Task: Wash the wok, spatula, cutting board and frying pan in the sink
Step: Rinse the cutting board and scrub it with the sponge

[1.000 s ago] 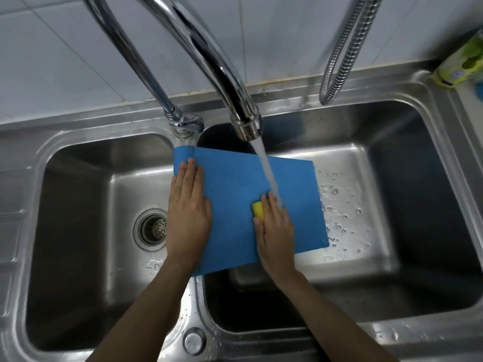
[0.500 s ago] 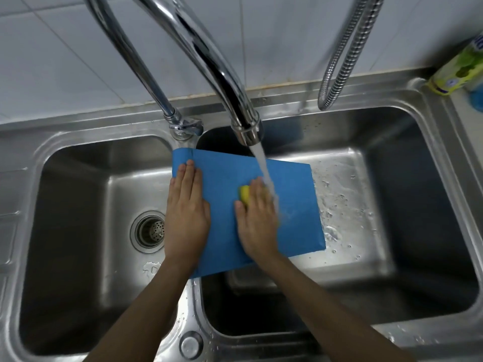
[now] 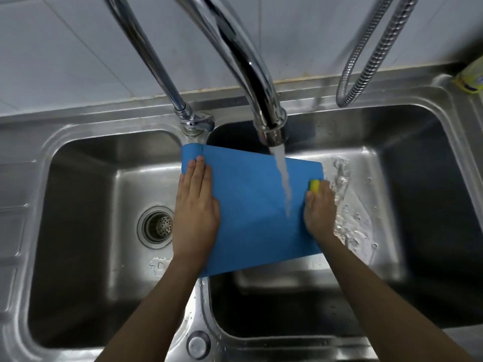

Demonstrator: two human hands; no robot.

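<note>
A blue cutting board (image 3: 248, 205) lies across the divider of a steel double sink (image 3: 78, 142), mostly over the right basin. My left hand (image 3: 196, 210) presses flat on its left part with straight fingers. At the board's right edge my right hand (image 3: 320, 210) holds a yellow sponge (image 3: 315, 185) against the board. Water runs from the tap (image 3: 269, 131) onto the board between my hands. Wok, spatula and frying pan are out of view.
The left basin has a round drain strainer (image 3: 158, 227). A second chrome pipe (image 3: 162, 74) and a flexible metal hose (image 3: 366, 61) hang in front of the tiled wall. A yellow-green bottle (image 3: 470, 79) stands at the sink's far right corner.
My right hand slid the sponge from the board's middle to its right edge, past the water stream. My left hand stayed pressed on the board's left part.
</note>
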